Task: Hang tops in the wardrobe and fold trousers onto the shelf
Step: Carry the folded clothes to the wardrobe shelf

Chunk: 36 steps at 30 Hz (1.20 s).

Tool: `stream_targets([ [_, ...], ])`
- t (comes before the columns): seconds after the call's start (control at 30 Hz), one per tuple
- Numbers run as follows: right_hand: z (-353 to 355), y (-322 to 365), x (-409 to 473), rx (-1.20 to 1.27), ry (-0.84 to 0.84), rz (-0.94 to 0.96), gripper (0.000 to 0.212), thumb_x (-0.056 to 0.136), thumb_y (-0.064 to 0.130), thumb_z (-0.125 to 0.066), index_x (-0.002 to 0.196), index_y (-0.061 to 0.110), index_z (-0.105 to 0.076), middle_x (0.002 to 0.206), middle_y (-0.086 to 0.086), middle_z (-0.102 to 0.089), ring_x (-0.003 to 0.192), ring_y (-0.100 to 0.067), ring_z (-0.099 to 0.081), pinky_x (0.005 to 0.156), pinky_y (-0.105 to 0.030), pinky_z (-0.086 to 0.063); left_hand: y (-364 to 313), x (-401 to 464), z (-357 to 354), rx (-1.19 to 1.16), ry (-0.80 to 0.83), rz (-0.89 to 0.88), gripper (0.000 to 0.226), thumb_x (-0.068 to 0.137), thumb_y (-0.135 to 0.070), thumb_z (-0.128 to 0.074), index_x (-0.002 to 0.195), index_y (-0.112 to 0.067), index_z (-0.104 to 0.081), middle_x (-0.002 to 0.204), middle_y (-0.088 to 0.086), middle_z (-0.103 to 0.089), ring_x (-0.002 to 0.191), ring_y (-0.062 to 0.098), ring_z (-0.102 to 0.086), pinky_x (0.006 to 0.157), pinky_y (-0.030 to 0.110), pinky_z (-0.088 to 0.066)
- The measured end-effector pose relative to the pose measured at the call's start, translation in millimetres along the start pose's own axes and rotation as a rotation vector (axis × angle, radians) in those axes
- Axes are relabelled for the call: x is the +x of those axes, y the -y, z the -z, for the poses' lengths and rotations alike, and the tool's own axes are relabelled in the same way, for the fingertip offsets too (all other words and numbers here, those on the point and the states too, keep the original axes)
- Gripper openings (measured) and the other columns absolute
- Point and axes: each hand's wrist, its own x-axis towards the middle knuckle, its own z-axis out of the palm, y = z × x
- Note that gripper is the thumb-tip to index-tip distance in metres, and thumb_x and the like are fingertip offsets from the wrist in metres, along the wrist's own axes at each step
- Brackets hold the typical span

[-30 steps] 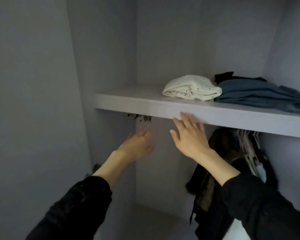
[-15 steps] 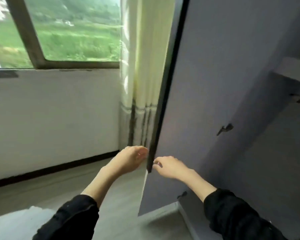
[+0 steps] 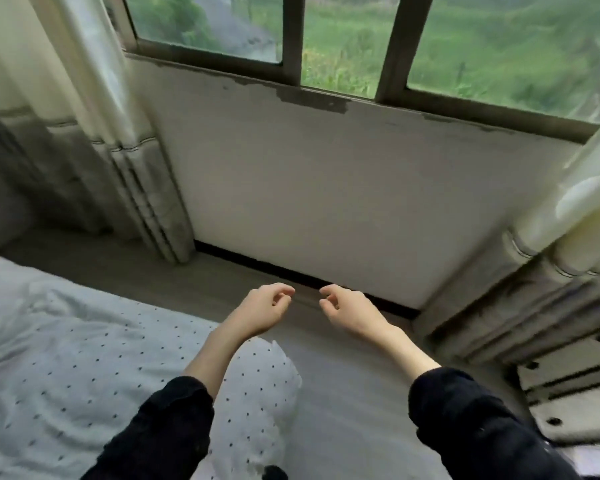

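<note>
Wardrobe gone; dotted fabric [image 3: 250, 403] below empty fingers [image 3: 281, 294].

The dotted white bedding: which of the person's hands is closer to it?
Left. The left hand hangs just past the edge of the dotted bedding; the right hand hangs farther off, over the bare floor.

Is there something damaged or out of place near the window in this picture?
Yes. Under the window frame, the paint along the top edge of the white wall is chipped in dark, ragged patches. Both hands, left and right, hold nothing.
</note>
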Motion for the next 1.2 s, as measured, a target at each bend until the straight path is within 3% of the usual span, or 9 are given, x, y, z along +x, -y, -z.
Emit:
stream_targets([
  [0.4, 19, 82, 259, -0.119, 0.262, 0.378, 0.046, 0.099, 0.028, -0.038, 0.144, 0.021, -0.03, 0.13, 0.002, -0.056, 0.117, -0.021, -0.052, 0.098, -0.033, -0.041, 108, 134, 94, -0.266, -0.366, 0.394, 0.028, 0.097, -0.025, -0.045, 0.12, -0.026, -0.06, 0.114, -0.005, -0.063, 0.103, 0.01, -0.056, 0.084, 0.019, -0.041],
  [0.57, 38, 120, 361, -0.189, 0.305, 0.559, 0.051, 0.098, 0.029, -0.04, 0.146, 0.023, -0.026, 0.134, 0.001, -0.053, 0.118, -0.021, -0.053, 0.1, -0.032, -0.04, 113, 219, 130, -0.285, -0.602, 0.465, 0.028, 0.097, -0.02, -0.047, 0.121, -0.019, -0.061, 0.113, 0.0, -0.066, 0.091, 0.008, -0.055, 0.074, 0.011, -0.035],
  [0.7, 37, 172, 426, -0.238, 0.406, 0.693, 0.05, 0.098, 0.027, -0.041, 0.146, 0.021, -0.027, 0.133, -0.001, -0.053, 0.118, -0.023, -0.052, 0.1, -0.034, -0.04, 126, 239, 169, -0.343, -0.707, 0.572, 0.03, 0.097, -0.019, -0.045, 0.123, -0.017, -0.059, 0.116, 0.0, -0.064, 0.098, 0.014, -0.058, 0.08, 0.015, -0.039],
  [0.8, 13, 221, 459, -0.267, 0.502, 0.806, 0.05, 0.098, 0.026, -0.041, 0.145, 0.02, -0.028, 0.133, -0.001, -0.054, 0.118, -0.023, -0.052, 0.1, -0.033, -0.04, 153, 218, 194, -0.371, -0.804, 0.713, 0.03, 0.098, -0.019, -0.042, 0.125, -0.016, -0.057, 0.121, -0.003, -0.061, 0.11, 0.016, -0.056, 0.09, 0.019, -0.039],
  [0.93, -38, 300, 489, -0.279, 0.63, 0.971, 0.048, 0.097, 0.025, -0.044, 0.143, 0.018, -0.03, 0.13, -0.002, -0.056, 0.114, -0.027, -0.056, 0.097, -0.034, -0.042, 207, 189, 220, -0.411, -0.887, 0.889, 0.029, 0.098, -0.024, -0.041, 0.122, -0.022, -0.059, 0.121, -0.004, -0.061, 0.109, 0.015, -0.057, 0.094, 0.027, -0.044],
  [1.2, -131, 514, 572, -0.337, 0.713, 1.17, 0.045, 0.096, 0.021, -0.045, 0.14, 0.013, -0.034, 0.123, -0.01, -0.061, 0.111, -0.035, -0.055, 0.095, -0.038, -0.042, 336, 176, 364, -0.399, -1.05, 1.0, 0.029, 0.099, -0.021, -0.043, 0.122, -0.016, -0.06, 0.124, -0.002, -0.061, 0.11, 0.015, -0.057, 0.089, 0.02, -0.04],
])
